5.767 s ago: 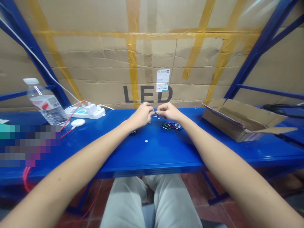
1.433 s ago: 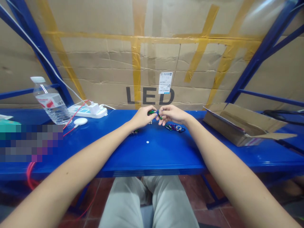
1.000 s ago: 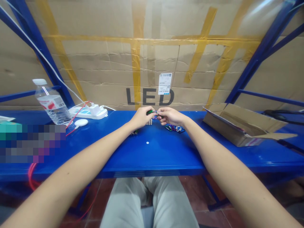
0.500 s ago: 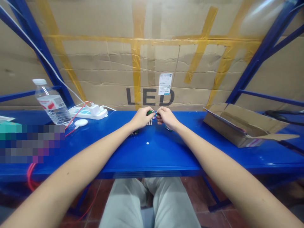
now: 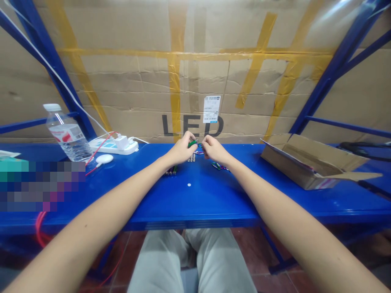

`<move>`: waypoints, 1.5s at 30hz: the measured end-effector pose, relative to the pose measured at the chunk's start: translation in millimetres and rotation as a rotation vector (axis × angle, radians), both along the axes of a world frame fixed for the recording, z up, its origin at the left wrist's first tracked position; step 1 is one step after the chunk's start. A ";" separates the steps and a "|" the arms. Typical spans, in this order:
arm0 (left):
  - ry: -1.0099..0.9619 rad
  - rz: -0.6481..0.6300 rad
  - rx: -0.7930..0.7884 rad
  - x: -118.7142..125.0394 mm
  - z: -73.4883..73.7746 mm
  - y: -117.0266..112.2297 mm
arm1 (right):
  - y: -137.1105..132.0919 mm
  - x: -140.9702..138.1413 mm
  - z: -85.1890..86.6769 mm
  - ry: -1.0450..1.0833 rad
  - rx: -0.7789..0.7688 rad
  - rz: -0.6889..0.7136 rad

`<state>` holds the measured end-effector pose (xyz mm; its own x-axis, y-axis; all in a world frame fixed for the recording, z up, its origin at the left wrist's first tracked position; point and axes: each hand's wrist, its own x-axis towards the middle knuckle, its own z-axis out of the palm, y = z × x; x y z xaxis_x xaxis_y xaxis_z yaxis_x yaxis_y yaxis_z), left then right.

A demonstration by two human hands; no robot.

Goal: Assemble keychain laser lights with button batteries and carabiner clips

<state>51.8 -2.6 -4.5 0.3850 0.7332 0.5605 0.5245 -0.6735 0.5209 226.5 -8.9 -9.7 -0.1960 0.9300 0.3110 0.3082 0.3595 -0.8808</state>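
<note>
My left hand [image 5: 182, 149] is closed around a small green tube [image 5: 192, 143] with a silvery tip pointing right. My right hand [image 5: 214, 149] faces it, thumb and finger pinched together. A small blue-green piece [image 5: 200, 145] shows beside its fingertips; whether they grip it is unclear. Just below, several small round silvery pieces [image 5: 191, 158] sit in rows on the blue table [image 5: 195, 203]. Near the left wrist lie several dark tubes [image 5: 171, 171] with metal ends, partly hidden by the arm. Colourful carabiner-like clips [image 5: 218, 166] rest by the right wrist, which partly covers them.
A cardboard box [image 5: 308, 167] with raised flaps stands at the right. To the left are a water bottle [image 5: 67, 134], a white power strip [image 5: 128, 147] and a white round puck [image 5: 104, 158] on a red cable. A white dot [image 5: 189, 184] marks the table front.
Both hands have parted slightly, and more of the green tube shows in my left hand. The clips by the right wrist are less covered. The view has shifted a little.
</note>
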 end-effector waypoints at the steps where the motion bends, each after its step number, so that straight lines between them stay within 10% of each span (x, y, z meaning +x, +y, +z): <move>1: 0.005 -0.007 0.006 -0.5 1.5 -0.6 | 0.5 1.3 0.3 -0.053 0.043 -0.024; 7: 0.075 -0.083 0.084 -0.9 3.1 -2.8 | -2.2 5.3 2.5 -0.362 0.302 -0.121; 27: 0.192 0.023 0.278 8.8 3.5 -14.5 | -15.4 2.8 9.0 -0.737 0.385 -0.146; 45: 0.216 0.085 0.278 16.5 1.2 -17.2 | -17.1 0.9 11.6 -0.628 0.372 -0.109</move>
